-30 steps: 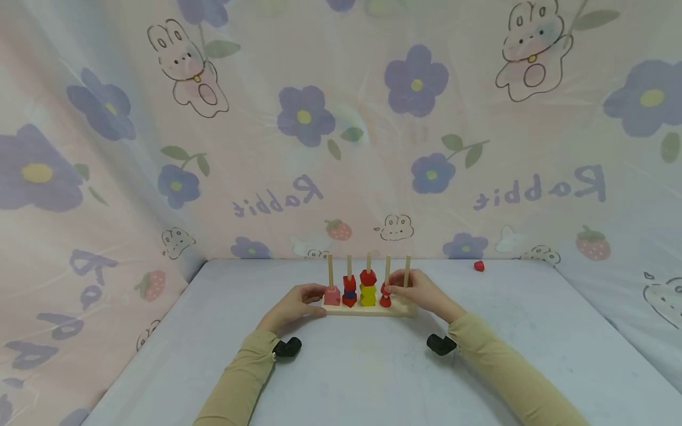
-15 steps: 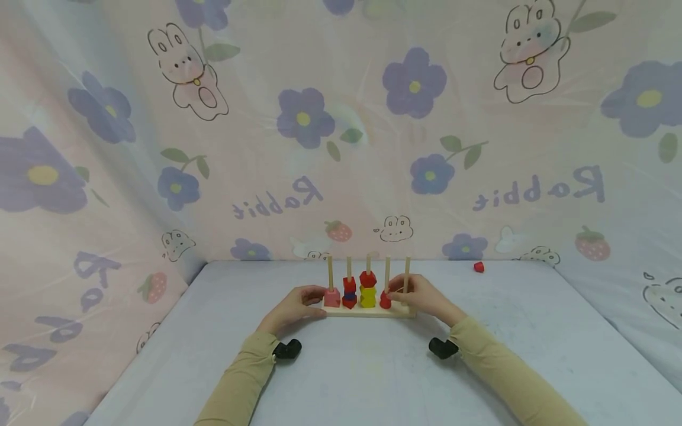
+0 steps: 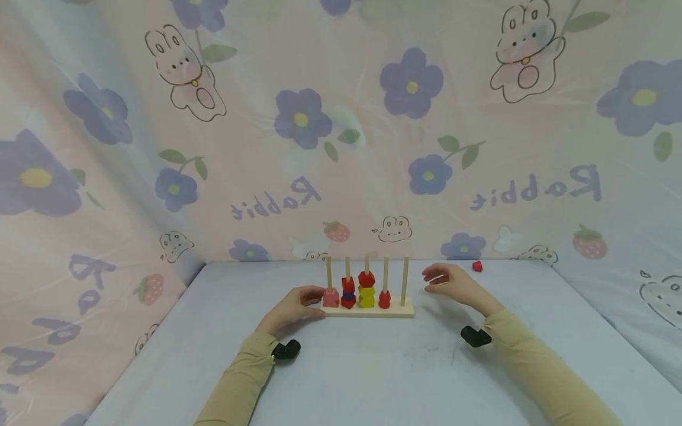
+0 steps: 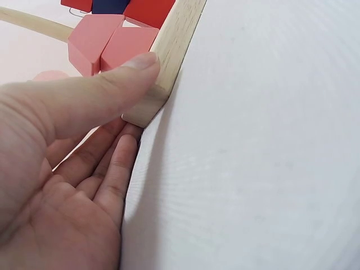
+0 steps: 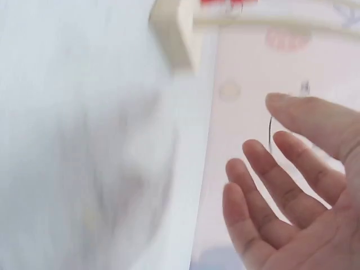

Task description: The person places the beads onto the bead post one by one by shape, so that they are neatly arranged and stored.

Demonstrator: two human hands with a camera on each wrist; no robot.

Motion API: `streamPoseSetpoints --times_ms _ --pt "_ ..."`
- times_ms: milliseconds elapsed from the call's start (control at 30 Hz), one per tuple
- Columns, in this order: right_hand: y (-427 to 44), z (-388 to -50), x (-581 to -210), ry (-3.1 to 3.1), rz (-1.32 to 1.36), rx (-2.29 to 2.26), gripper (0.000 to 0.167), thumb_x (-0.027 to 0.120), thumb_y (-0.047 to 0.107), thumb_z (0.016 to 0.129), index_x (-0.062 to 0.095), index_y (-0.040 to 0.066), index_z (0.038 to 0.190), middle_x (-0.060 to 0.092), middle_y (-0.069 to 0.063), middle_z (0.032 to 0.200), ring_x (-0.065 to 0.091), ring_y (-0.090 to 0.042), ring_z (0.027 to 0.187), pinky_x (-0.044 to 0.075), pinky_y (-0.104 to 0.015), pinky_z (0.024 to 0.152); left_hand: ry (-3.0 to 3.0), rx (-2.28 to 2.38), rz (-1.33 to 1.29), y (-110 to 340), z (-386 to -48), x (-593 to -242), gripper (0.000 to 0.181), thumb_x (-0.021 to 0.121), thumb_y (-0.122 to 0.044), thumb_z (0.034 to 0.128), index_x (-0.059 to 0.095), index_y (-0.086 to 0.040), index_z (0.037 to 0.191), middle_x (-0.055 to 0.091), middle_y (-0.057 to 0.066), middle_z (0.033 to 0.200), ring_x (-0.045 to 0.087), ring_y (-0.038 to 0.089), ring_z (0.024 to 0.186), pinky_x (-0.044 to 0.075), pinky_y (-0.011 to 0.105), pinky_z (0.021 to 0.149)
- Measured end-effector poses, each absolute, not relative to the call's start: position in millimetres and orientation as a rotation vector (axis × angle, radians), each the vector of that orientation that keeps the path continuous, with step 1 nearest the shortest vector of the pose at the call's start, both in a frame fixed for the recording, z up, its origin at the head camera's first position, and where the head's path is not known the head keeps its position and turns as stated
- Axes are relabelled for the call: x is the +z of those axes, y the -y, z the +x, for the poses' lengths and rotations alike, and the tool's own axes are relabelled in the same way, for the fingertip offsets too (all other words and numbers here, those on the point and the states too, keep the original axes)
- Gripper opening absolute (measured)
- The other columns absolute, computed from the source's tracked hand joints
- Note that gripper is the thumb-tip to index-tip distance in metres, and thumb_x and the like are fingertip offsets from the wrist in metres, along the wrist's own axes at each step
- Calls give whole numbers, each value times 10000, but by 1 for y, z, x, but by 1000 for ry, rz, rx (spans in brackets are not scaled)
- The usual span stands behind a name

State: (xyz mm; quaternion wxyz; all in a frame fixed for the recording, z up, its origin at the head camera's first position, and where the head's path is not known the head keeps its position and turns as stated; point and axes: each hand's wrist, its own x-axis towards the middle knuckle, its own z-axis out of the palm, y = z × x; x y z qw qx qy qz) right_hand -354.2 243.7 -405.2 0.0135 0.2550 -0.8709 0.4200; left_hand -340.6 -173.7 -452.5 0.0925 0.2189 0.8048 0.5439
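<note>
A wooden peg stacker [image 3: 367, 311] with several upright pegs stands on the table. In the left wrist view, my left hand [image 4: 62, 169] holds one end of its base, thumb against the edge and fingertips at the end. Pink blocks [image 3: 331, 297] sit on the leftmost peg beside that hand. Following them are a red and blue stack [image 3: 348, 294], then yellow blocks [image 3: 366, 296] topped by a red block [image 3: 366, 278]. Red beads [image 3: 385, 300] are on the fourth peg; the rightmost peg [image 3: 405, 281] is bare. My right hand [image 3: 453, 286] is held right of the stacker, fingers spread, holding nothing.
A loose red block [image 3: 477, 266] lies near the table's back edge, beyond my right hand. A printed curtain [image 3: 362, 177] hangs behind and at the sides of the white table [image 3: 367, 373]. Black wrist cameras [image 3: 476, 336] are strapped to both sleeves.
My right hand has let go of the red beads on the fourth peg, which have slid down to the base, and moved off to the right. The left hand stays put.
</note>
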Motion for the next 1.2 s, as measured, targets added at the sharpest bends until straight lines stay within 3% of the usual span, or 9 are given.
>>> streamPoseSetpoints --times_ms 333,767,967,1200 --pt "-310 -368 -418 2668 623 1102 530 698 144 882 467 -84 1301 530 -297 1252 454 -482 1189 371 -592 999 -2386 1628 619 176 -340 -456 577 756 -28 803 503 38 1317 522 187 1327 481 339 1245 409 386 1043" --pt "-342 -381 -423 2749 406 1079 597 682 122 876 406 -61 1373 278 -356 1436 234 -559 1297 244 -709 1004 -2425 1599 592 177 -342 -456 570 765 -75 810 518 1 1318 536 141 1321 493 304 1238 421 382 1032" --pt "-344 -386 -428 2790 408 1080 661 689 127 873 345 -89 1394 270 -386 1412 218 -586 1281 227 -715 1005 -2389 1617 637 177 -345 -458 582 767 -42 796 514 16 1317 531 158 1325 487 311 1244 414 370 1039" --pt "-346 -393 -431 2837 398 1075 669 671 166 892 316 -110 1387 285 -405 1374 296 -589 1228 286 -691 991 -2379 1631 634 178 -349 -461 585 763 -17 793 513 22 1321 527 165 1333 482 303 1252 398 364 1053"
